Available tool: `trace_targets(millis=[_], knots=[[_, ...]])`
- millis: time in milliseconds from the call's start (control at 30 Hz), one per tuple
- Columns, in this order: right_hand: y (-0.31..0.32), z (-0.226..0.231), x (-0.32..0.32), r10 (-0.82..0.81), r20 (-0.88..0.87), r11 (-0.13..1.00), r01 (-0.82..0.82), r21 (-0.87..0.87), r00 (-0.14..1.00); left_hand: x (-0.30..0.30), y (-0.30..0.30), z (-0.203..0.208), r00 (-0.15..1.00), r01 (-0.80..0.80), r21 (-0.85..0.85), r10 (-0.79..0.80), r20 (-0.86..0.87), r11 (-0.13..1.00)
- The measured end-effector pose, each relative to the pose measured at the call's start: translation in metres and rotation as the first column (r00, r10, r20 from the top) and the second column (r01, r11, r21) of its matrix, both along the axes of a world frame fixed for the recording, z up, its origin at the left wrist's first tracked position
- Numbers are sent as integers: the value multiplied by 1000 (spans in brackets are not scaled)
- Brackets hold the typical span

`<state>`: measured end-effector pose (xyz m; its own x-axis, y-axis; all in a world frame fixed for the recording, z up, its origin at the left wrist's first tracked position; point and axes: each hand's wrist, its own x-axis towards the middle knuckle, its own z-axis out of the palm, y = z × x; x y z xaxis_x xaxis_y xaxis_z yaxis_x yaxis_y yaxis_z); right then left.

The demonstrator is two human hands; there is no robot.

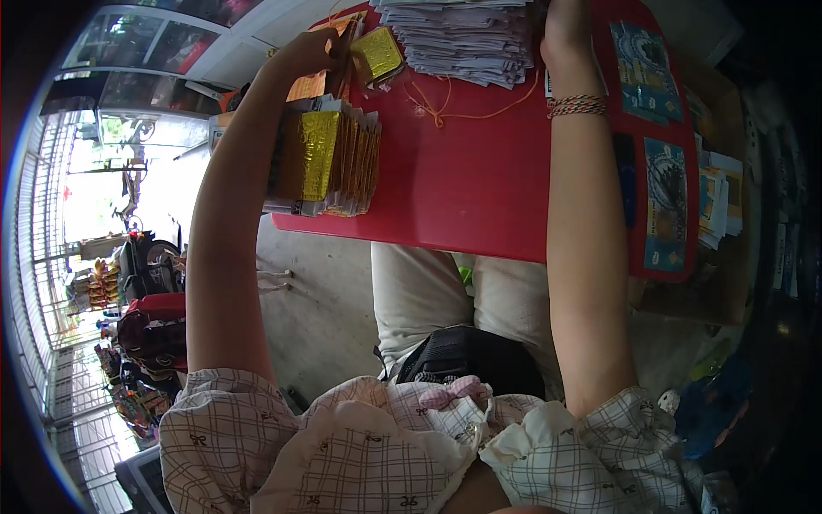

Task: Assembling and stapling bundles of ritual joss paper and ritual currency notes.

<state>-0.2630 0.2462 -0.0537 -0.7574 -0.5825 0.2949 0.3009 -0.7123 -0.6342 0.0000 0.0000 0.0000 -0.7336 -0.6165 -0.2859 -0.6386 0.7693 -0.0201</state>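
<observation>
My left hand (pixel 305 55) reaches to the far left of a red table (pixel 462 197). Its fingers curl against the edge of an orange-and-gold paper stack (pixel 344 68), closed on it as far as I can see. Just right of those fingers lies a small bundle of gold-foil paper (pixel 377 56). My right hand (pixel 567 36) is beside the right side of a tall stack of folded white papers (pixel 469 41); its fingers run past the upper edge of the view. Below my left wrist, a bundle of gold-foil papers (pixel 324 161) stands at the table's left edge.
A loose orange string (pixel 439 118) trails over the table. Two blue printed packets (pixel 664 204) lie at the right, with a dark blue object (pixel 625 180) next to my forearm. A cardboard box (pixel 728 111) holding papers stands beyond the right edge. My lap is below the near edge.
</observation>
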Motion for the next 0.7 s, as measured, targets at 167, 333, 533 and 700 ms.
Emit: trace_targets(millis=[167,333,533,700], knots=[[2,2,1,-31,-1,999,31,27,1000,-2,1,-16,989,143,-174,-144,6,974],[2,1,0,-40,-21,999,41,27,999,-10,18,-17,997,66,-347,-74,-8,935],[-2,-1,-1,-27,0,1000,27,13,1000,0,37,15,984,94,-357,-142,-111,930],[1,-1,-1,-20,-13,1000,20,2,1000,14,6,30,900,428,-423,-420,117,799]])
